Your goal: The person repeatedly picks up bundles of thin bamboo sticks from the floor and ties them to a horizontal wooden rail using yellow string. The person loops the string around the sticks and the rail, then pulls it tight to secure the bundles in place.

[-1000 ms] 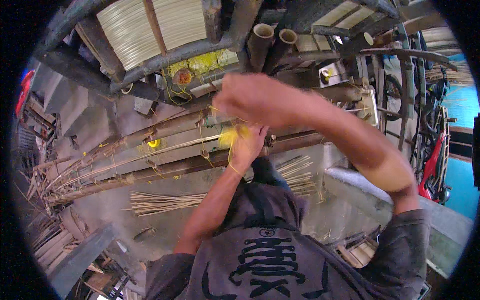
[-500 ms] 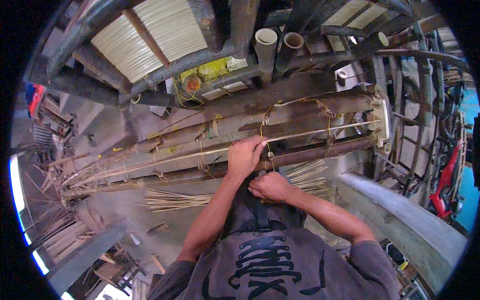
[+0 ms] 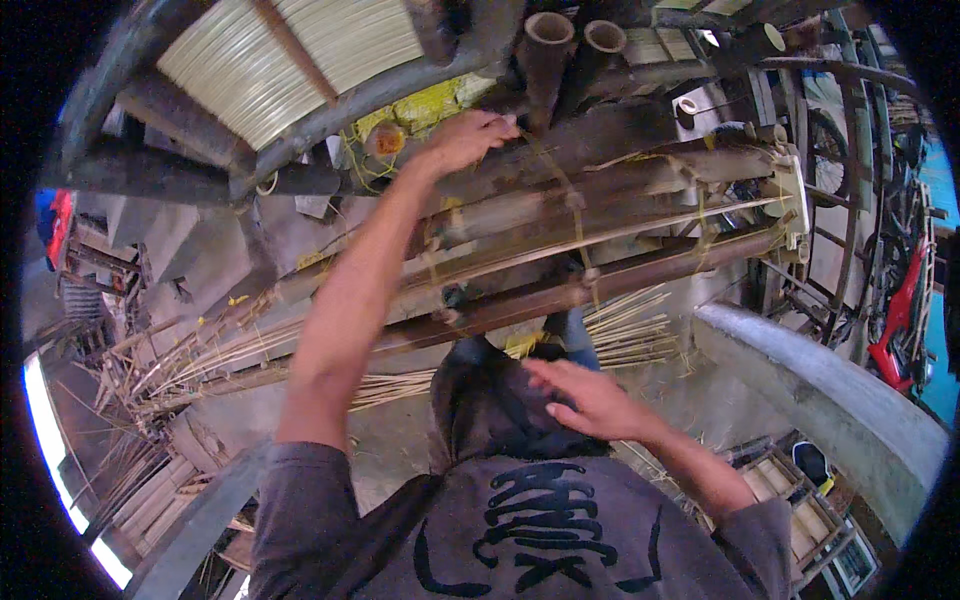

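Observation:
My left hand [image 3: 472,140] is stretched out past the far wooden pole [image 3: 650,170], its fingers closed. At its fingertips is the end of a thin yellow cord [image 3: 556,172], which runs back over the poles. Long thin split strips [image 3: 540,252] lie lengthwise between the far pole and the dark near pole [image 3: 510,315]. My right hand [image 3: 595,400] hovers over my lap on the near side, blurred, with fingers extended and nothing visible in it. Several cord ties cross the frame of poles, blurred here.
A pale end piece [image 3: 792,195] joins the poles at the right. Loose sticks [image 3: 630,330] lie below the near pole. Behind stand two upright tubes [image 3: 548,50], yellow stringy material [image 3: 425,108] and a slatted panel [image 3: 290,70]. A concrete ledge [image 3: 820,390] slants along the right.
My left hand has moved from the strips up and away, past the far pole, drawing the cord. My right hand has gone from closed near the near pole to open, slightly lower and right.

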